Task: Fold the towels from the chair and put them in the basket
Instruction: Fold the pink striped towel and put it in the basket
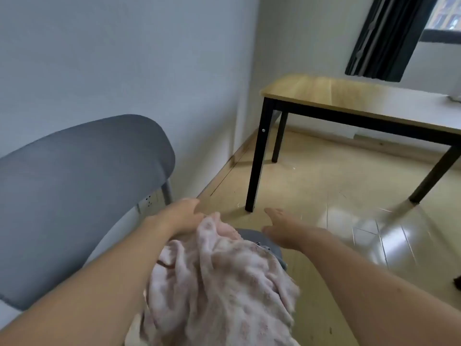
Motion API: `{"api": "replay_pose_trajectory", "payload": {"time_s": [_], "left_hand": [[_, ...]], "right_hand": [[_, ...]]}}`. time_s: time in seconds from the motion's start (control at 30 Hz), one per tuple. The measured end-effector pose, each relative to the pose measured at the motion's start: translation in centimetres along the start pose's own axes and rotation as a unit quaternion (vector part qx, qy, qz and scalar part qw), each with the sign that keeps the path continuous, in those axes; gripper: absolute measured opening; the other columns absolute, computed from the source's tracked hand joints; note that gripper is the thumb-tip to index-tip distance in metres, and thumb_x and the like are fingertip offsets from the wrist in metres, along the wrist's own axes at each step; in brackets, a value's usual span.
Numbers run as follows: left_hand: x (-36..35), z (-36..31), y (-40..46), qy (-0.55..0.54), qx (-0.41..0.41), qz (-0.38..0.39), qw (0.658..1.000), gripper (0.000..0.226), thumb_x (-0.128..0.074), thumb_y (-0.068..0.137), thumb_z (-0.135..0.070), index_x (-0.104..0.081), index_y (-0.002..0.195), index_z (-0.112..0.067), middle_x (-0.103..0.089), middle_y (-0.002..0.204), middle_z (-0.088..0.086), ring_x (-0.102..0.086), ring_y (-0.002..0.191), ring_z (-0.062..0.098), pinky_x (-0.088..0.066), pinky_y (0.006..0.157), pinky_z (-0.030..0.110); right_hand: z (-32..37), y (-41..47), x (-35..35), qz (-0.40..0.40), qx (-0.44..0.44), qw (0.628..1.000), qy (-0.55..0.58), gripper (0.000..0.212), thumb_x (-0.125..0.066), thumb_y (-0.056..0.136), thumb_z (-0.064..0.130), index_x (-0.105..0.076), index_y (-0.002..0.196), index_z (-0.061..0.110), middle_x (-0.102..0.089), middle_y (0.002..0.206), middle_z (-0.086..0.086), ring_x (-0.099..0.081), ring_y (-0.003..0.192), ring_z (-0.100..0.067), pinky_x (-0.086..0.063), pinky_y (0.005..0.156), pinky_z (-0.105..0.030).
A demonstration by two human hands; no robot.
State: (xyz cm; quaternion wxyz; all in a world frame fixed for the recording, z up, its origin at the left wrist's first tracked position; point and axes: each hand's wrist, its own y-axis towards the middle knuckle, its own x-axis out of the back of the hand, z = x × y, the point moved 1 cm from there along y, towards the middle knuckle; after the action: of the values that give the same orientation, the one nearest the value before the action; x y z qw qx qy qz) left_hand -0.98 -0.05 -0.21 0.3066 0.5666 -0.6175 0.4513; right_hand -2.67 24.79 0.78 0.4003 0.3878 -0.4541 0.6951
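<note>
The pink towel (219,283) lies bunched on the chair (74,196), left hand (179,216) touching its top edge, right hand (282,228) spread beside it, neither grip closed on cloth, so a careless tug could spill it onto the floor (324,196).

Both bare forearms stretched forward; left hand (183,216) and right hand (287,226) with fingers extended, holding nothing.

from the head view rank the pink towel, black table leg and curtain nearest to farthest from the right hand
1. pink towel: just left of the right hand, crumpled on the chair.
2. black table leg: ahead of the hand, standing on the floor.
3. curtain: far corner, upper right by the window.
</note>
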Motion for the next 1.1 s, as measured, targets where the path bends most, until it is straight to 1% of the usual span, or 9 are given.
{"api": "replay_pose_trajectory", "payload": {"time_s": [0.1,0.2,0.33,0.47,0.67,0.8,0.93,1.03,1.1], "left_hand": [[1.1,3.0,-1.2,-0.004,0.032,-0.031,0.999,0.033,-0.053,0.090,-0.028,-0.056,0.119,-0.014,-0.057,0.131,0.009,-0.055,0.107,0.021,-0.043,0.095,0.032],[1.3,5.2,-2.0,-0.032,0.062,-0.034,0.997,0.012,-0.052,0.087,-0.024,-0.057,0.098,-0.024,-0.065,0.116,0.010,-0.053,0.086,0.017,-0.048,0.085,0.035],[0.1,6.5,-1.9,-0.017,0.052,0.003,0.998,0.022,-0.051,0.088,-0.021,-0.065,0.103,-0.011,-0.068,0.107,0.009,-0.062,0.099,0.026,-0.049,0.083,0.032],[-1.5,8.6,-0.7,-0.020,0.060,-0.003,0.998,0.015,-0.051,0.085,-0.019,-0.065,0.092,-0.020,-0.069,0.105,0.005,-0.063,0.095,0.025,-0.047,0.071,0.028],[-4.2,10.2,-0.3,0.033,0.142,-0.041,0.988,0.023,-0.050,0.090,-0.027,-0.058,0.102,-0.009,-0.061,0.110,0.016,-0.059,0.099,0.034,-0.036,0.065,0.028],[-4.7,10.9,-0.9,0.015,0.187,-0.041,0.981,0.024,-0.052,0.086,-0.035,-0.057,0.093,-0.012,-0.064,0.105,0.012,-0.059,0.091,0.031,-0.037,0.064,0.029],[-3.9,9.2,-3.4,-0.037,0.193,-0.046,0.979,0.032,-0.046,0.087,-0.046,-0.061,0.093,-0.019,-0.067,0.101,0.004,-0.062,0.096,0.027,-0.046,0.082,0.033],[-2.4,6.1,-6.2,-0.079,0.162,-0.061,0.982,0.019,-0.050,0.081,-0.036,-0.056,0.069,-0.022,-0.066,0.098,0.002,-0.061,0.095,0.028,-0.048,0.083,0.031],[-0.9,3.6,-8.2,-0.136,0.120,-0.093,0.979,0.025,-0.049,0.084,-0.038,-0.052,0.064,-0.023,-0.064,0.086,0.000,-0.061,0.084,0.026,-0.046,0.072,0.029]], "right_hand": [[2.3,1.1,0.0,-0.017,0.021,1.000,-0.005,0.050,-0.040,0.098,0.019,-0.032,0.146,0.010,-0.030,0.153,-0.007,-0.030,0.139,-0.026,-0.029,0.113,-0.036],[5.9,2.8,-0.7,-0.013,0.062,0.998,0.006,0.050,-0.042,0.096,0.017,-0.035,0.145,0.015,-0.033,0.152,-0.004,-0.033,0.138,-0.025,-0.031,0.113,-0.038],[9.9,5.5,-2.6,0.001,0.113,0.993,-0.011,0.048,-0.044,0.097,0.019,-0.037,0.144,0.018,-0.037,0.150,-0.002,-0.038,0.135,-0.023,-0.033,0.109,-0.033],[12.3,9.1,-5.4,0.025,0.138,0.989,-0.048,0.047,-0.051,0.092,0.027,-0.045,0.139,0.019,-0.045,0.142,-0.003,-0.045,0.129,-0.026,-0.039,0.103,-0.033],[14.1,12.5,-9.2,-0.013,0.146,0.985,-0.094,0.024,-0.047,0.079,0.030,-0.062,0.098,0.033,-0.057,0.112,0.000,-0.050,0.109,-0.031,-0.045,0.092,-0.048],[14.5,11.1,-8.5,-0.070,0.141,0.987,0.041,0.017,-0.037,0.080,0.034,-0.051,0.081,0.024,-0.058,0.083,0.001,-0.055,0.081,-0.027,-0.052,0.074,-0.040],[14.3,7.3,-3.9,-0.109,0.151,0.960,0.208,0.018,-0.046,0.094,0.027,-0.057,0.088,0.014,-0.053,0.068,0.001,-0.047,0.056,-0.015,-0.039,0.050,-0.028],[13.5,2.8,0.9,-0.148,0.146,0.943,0.260,0.013,-0.047,0.093,0.018,-0.059,0.089,0.016,-0.049,0.063,0.005,-0.043,0.051,-0.010,-0.034,0.048,-0.020],[12.6,-0.7,4.1,-0.195,0.133,0.936,0.262,0.017,-0.045,0.092,0.015,-0.060,0.083,0.017,-0.048,0.063,0.008,-0.043,0.052,-0.009,-0.033,0.049,-0.021]]}}
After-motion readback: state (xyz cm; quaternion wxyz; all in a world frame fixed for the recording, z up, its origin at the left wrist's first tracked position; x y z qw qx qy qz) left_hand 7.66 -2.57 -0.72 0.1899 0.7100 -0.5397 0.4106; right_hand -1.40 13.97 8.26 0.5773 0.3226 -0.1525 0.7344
